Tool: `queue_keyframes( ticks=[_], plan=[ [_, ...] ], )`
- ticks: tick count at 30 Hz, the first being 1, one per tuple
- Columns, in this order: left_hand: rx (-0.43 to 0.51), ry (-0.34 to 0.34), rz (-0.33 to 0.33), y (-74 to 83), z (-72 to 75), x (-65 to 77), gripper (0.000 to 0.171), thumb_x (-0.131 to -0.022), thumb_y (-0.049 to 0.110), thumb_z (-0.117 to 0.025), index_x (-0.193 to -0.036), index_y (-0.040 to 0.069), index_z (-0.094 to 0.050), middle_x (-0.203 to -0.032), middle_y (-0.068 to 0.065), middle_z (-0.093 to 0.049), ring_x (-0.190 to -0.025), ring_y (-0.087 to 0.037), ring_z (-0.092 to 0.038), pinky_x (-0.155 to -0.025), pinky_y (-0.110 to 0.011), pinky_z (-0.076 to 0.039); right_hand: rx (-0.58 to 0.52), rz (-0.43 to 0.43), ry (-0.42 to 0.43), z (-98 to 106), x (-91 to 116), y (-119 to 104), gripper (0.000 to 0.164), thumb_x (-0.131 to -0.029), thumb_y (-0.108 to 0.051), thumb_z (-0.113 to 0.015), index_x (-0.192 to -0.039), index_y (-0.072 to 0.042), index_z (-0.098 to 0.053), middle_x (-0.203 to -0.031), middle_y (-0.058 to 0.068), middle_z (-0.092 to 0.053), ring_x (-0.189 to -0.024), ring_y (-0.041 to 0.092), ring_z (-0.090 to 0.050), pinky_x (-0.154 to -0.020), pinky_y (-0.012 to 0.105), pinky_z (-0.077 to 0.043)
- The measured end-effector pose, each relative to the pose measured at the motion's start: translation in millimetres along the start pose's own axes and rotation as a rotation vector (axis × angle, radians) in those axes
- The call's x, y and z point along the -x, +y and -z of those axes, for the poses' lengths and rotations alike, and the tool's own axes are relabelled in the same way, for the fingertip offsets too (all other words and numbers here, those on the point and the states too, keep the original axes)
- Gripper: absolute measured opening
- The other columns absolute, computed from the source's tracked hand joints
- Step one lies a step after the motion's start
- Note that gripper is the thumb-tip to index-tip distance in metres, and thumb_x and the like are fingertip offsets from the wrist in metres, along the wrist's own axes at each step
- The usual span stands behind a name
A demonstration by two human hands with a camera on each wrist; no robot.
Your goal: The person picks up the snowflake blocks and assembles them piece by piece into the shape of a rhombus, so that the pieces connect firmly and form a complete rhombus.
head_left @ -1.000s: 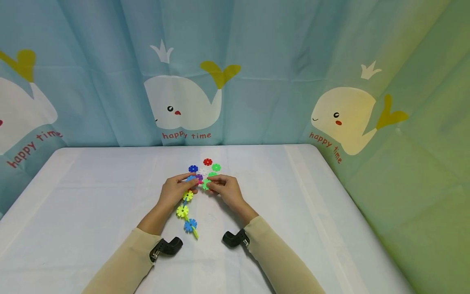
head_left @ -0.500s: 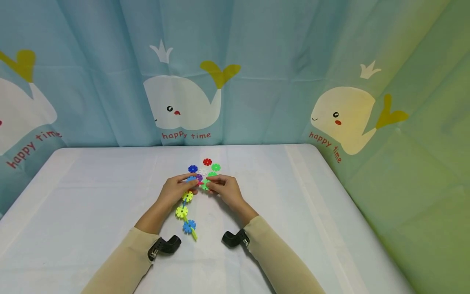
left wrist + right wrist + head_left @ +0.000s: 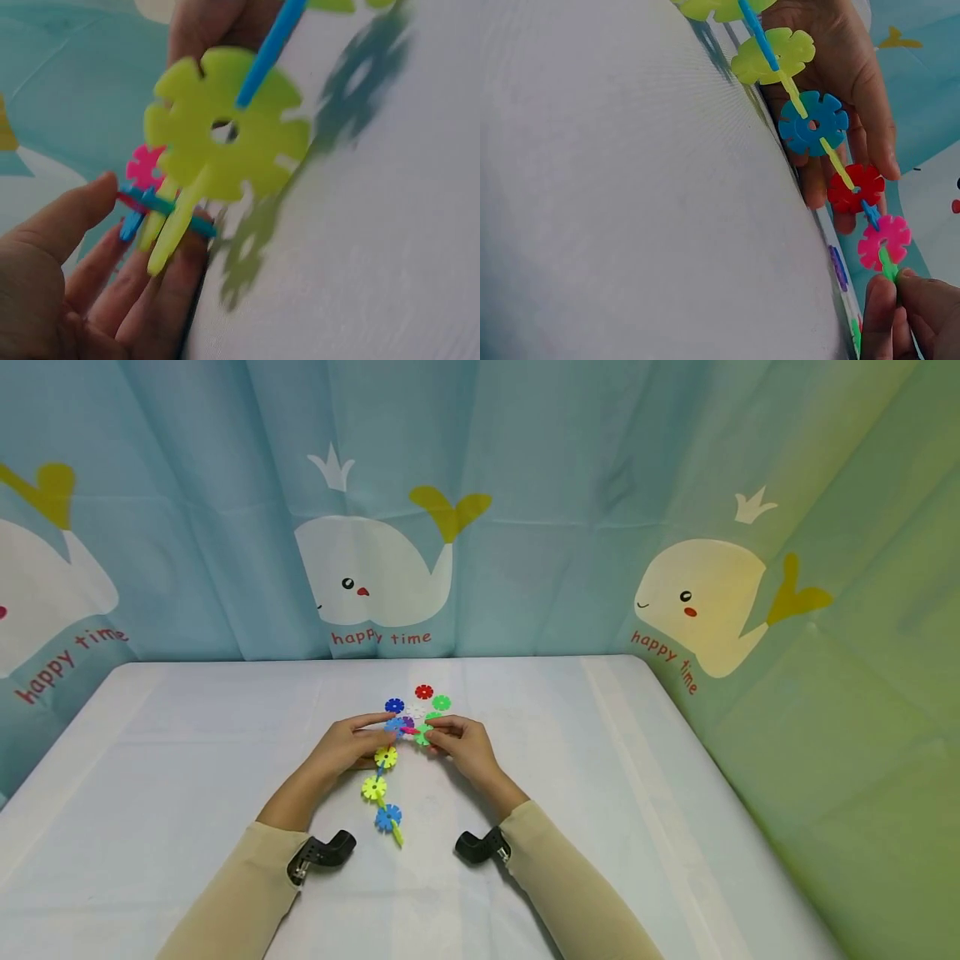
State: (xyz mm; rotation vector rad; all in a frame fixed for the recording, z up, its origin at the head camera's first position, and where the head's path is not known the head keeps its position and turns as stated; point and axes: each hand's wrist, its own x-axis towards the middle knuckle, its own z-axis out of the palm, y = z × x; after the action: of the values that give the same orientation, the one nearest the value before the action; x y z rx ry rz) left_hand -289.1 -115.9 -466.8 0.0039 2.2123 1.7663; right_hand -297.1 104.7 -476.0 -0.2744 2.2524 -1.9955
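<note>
A chain of notched snowflake discs in yellow, blue, red and pink hangs between my hands and trails toward me over the table. My right hand pinches a green snowflake disc between thumb and fingers; its edge sits in a pink disc at the chain's end. The left hand is around the upper chain, its thumb apart from its fairly straight fingers. In the left wrist view, its thumb tip lies right at a blue disc's edge, beside a large yellow disc.
Loose discs lie just beyond my hands on the white table: red, green, dark blue and white ones among them. A blue curtain with printed whales stands behind the table.
My left hand has drawn back slightly to the left, its fingers loosening and showing more of the blue and pink discs. The right hand stays nearly in place.
</note>
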Motion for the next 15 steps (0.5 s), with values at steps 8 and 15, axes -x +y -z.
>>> queue_keyframes(
  ticks=[8,15],
  plan=[
    [0.03,-0.049,-0.011,-1.3,4.6,0.9,0.058,-0.091,0.026,-0.072,-0.144,0.014,-0.051,-0.13,-0.018,-0.063,-0.091,-0.012,-0.067,-0.07,-0.03,-0.059,0.066,0.026,0.015,-1.5,1.3,0.7,0.025,-0.092,-0.007,-0.068,-0.114,0.006,-0.069,-0.094,0.016,-0.071,-0.069,0.007,-0.066,-0.069,0.025,-0.059],
    [0.041,-0.05,-0.019,-2.1,6.9,0.7,0.057,-0.094,0.024,-0.069,-0.146,0.012,-0.049,-0.138,-0.022,-0.056,-0.095,-0.013,-0.068,-0.073,-0.031,-0.06,0.062,0.002,0.009,-0.4,1.1,-0.8,0.024,-0.093,-0.006,-0.066,-0.114,0.005,-0.069,-0.095,0.016,-0.072,-0.071,0.007,-0.068,-0.071,0.025,-0.059]
  ],
)
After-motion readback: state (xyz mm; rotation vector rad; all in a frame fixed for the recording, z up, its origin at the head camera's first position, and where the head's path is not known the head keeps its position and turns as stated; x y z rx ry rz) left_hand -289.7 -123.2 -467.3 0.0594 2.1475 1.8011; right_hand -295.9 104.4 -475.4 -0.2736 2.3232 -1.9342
